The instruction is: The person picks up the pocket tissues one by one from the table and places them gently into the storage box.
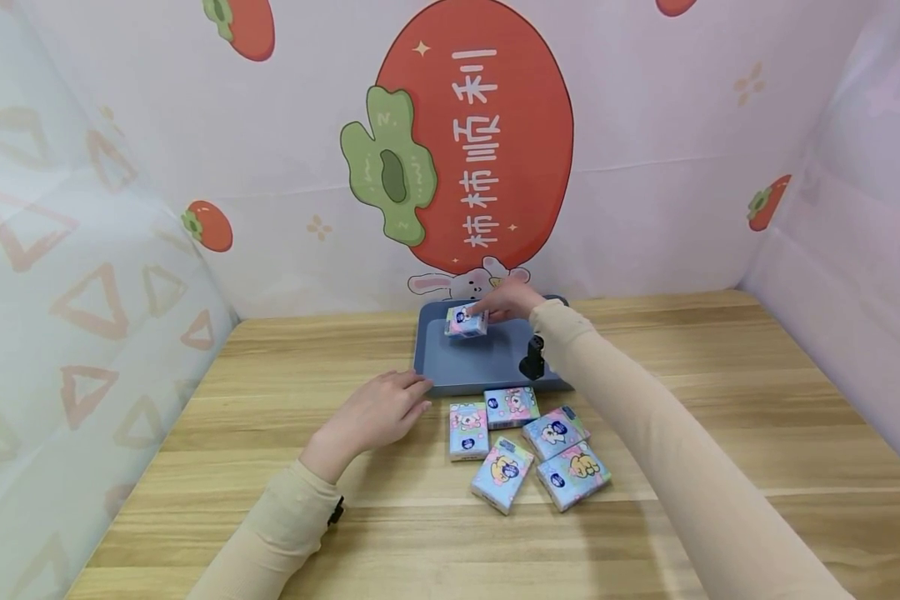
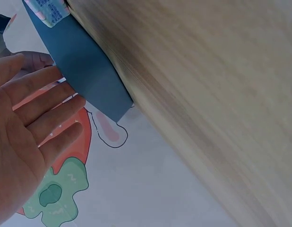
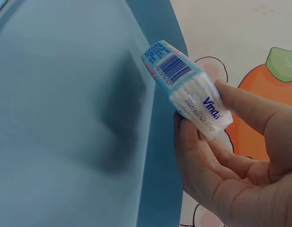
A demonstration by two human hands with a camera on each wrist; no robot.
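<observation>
My right hand pinches a small tissue pack between thumb and fingers, above the back left part of a blue-grey tray. In the right wrist view the pack shows a barcode and the word Vinda, and its shadow falls on the tray floor. At the tray's front left corner, my left hand touches the rim with its fingertips. The left wrist view shows that hand with its fingers extended and nothing held.
Several more tissue packs lie on the wooden table in front of the tray, among them an upright-set one and a tilted one. A printed cloth backdrop rises behind the tray.
</observation>
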